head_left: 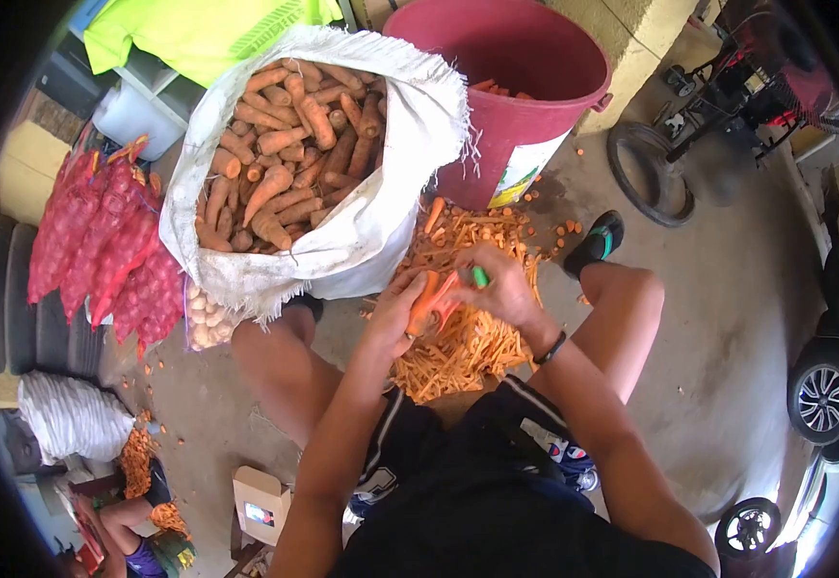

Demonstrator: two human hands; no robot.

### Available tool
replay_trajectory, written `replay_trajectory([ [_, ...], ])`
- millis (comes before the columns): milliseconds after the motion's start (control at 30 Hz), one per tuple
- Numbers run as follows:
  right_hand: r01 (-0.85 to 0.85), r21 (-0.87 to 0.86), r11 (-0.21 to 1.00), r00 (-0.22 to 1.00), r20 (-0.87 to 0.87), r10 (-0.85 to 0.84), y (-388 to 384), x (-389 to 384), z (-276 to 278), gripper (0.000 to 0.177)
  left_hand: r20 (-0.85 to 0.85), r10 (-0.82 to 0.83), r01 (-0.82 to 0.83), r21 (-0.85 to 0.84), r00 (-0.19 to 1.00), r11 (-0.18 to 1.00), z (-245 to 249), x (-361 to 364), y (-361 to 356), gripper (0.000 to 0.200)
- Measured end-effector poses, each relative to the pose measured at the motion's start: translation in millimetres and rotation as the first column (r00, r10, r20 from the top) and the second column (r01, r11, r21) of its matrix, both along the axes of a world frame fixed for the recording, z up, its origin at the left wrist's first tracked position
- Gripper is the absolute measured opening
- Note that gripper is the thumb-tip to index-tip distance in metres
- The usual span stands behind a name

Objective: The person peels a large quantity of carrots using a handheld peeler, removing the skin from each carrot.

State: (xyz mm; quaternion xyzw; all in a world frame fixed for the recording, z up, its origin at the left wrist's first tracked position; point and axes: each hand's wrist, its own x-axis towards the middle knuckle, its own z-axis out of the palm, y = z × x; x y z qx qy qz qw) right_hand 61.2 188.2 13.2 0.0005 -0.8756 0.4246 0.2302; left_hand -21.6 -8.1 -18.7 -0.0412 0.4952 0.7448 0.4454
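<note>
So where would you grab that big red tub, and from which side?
Probably by the small lug on the right of the red tub's rim, with a hand coming from the front right, over bare floor. The lug juts out, giving fingers a hold; the white sack crowds the left side.

Site: a garage or similar vehicle store, doubling as a bulk vegetable-preparation area. Vehicle evidence: bare, stained concrete floor (728, 289); part of a car (824, 397), alloy wheel showing, at the right edge; dark tires (49, 308) upright along the left side; a loose tire (617, 173) lying near a yellow wall (631, 39). Produce evidence: large white woven sack (429, 106) full of carrots (294, 144); deep red tub (477, 164) beside it; red mesh bags (102, 231), contents apparently onions; heap of orange peelings (468, 337) directly on the floor. Second person (116, 530) seated lower left, near more peelings.
</note>
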Motion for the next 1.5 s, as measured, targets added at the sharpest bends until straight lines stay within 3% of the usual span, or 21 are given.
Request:
replay_trajectory([
  [67,0.103,0.057,0.993,0.994,-0.054,-0.100,23.2,-6.8,-5.1,0.047,-0.047,-0.063,0.062,-0.014,0.997,0.998,-1.9,4.0,-5.0,0.029],
  [167,0.286,0.018,0.958,0.956,0.062,-0.286,43.9,-10.6,-3.0,0.047,0.022,-0.106,0.103,0.110,0.994,0.989,-1.0,1.1,-7.5,0.030],
  [200,0.227,-0.093,0.970,0.973,0.073,-0.220,36.5,-8.7,-7.9,0.046,0.024,-0.076,0.073,0.097,0.997,0.993,-0.2,-1.7,-4.7,0.029],
  [333,-0.105,0.010,0.994,0.994,-0.024,0.105,-8.5,5.1,2.7,0.046,0.013,0.051,-0.051,0.014,0.999,0.999,3.5,2.2,7.7,0.029],
  [433,-0.071,-0.009,0.997,0.988,0.134,0.072,0.9,2.2,1.5,0.044,-0.031,0.044,-0.044,0.013,0.999,0.999,2.6,1.7,6.4,0.028],
  [467,-0.051,0.009,0.999,0.996,0.067,0.051,3.5,-0.4,1.1,0.044,-0.051,0.025,-0.023,0.036,0.998,0.999,2.3,0.0,8.4,0.028],
  [567,0.181,0.040,0.983,0.983,-0.033,-0.180,28.0,-6.4,-7.6,0.046,-0.082,-0.061,0.061,0.002,0.995,0.998,9.3,-3.7,0.4,0.028],
  [600,0.304,0.031,0.952,0.952,0.023,-0.305,38.2,-10.4,-6.4,0.049,-0.055,-0.079,0.080,0.032,0.995,0.996,9.2,-3.0,-2.9,0.028],
  [700,0.278,-0.058,0.959,0.960,0.044,-0.275,42.4,-12.4,-6.9,0.048,-0.001,-0.074,0.074,0.068,0.997,0.995,9.5,-3.6,-4.1,0.027],
  [733,0.192,-0.172,0.966,0.975,0.147,-0.167,27.4,-7.1,-3.3,0.049,0.002,-0.024,0.024,0.046,1.000,0.999,9.0,-4.1,-0.4,0.027],
  [767,0.075,-0.095,0.993,0.997,-0.001,-0.076,9.2,-1.7,0.0,0.050,0.007,0.029,-0.029,0.023,1.000,0.999,8.1,-3.6,3.1,0.026],
  [833,-0.095,-0.008,0.995,0.995,-0.027,0.094,-10.8,4.2,4.3,0.051,0.018,0.056,-0.057,0.031,0.998,0.998,6.8,-0.6,8.3,0.026],
  [967,0.191,0.030,0.981,0.982,0.001,-0.191,25.1,-8.6,-7.0,0.047,-0.036,-0.012,0.013,0.008,0.999,1.000,1.9,5.0,-3.7,0.026],
  [1033,0.312,0.031,0.950,0.950,-0.013,-0.312,42.1,-14.0,-5.2,0.045,0.028,-0.075,0.071,0.109,0.997,0.991,-0.4,0.2,-9.7,0.024],
  [1067,0.237,-0.186,0.954,0.971,0.061,-0.230,36.8,-12.6,-11.1,0.044,0.052,-0.052,0.044,0.139,0.997,0.989,-1.3,-2.6,-8.1,0.023],
  [1100,0.172,-0.147,0.974,0.979,0.131,-0.154,23.0,-4.3,0.2,0.044,0.079,-0.025,0.011,0.168,0.997,0.986,-1.4,-4.7,-5.4,0.023],
  [1167,-0.063,-0.068,0.996,0.998,-0.015,0.062,-7.2,4.9,6.6,0.045,0.084,0.060,-0.067,0.080,0.995,0.995,12.1,3.0,6.8,0.023],
  [1267,-0.056,0.030,0.998,0.998,-0.028,0.057,-0.1,0.5,2.0,0.047,-0.001,0.059,-0.059,-0.013,0.998,0.998,1.4,3.0,3.2,0.025],
  [1367,0.273,0.074,0.959,0.959,-0.094,-0.266,35.2,-10.9,-5.7,0.047,-0.042,-0.023,0.023,0.012,0.999,1.000,0.8,3.4,-3.9,0.026],
  [1400,0.319,0.065,0.945,0.947,-0.002,-0.320,44.3,-14.3,-3.8,0.047,-0.023,-0.039,0.040,0.053,0.999,0.998,1.6,2.9,-5.6,0.026],
  [1500,0.178,-0.143,0.974,0.978,0.139,-0.158,23.8,-2.8,-2.2,0.048,-0.007,0.014,-0.013,0.036,1.000,0.999,7.7,-2.1,1.1,0.028],
])
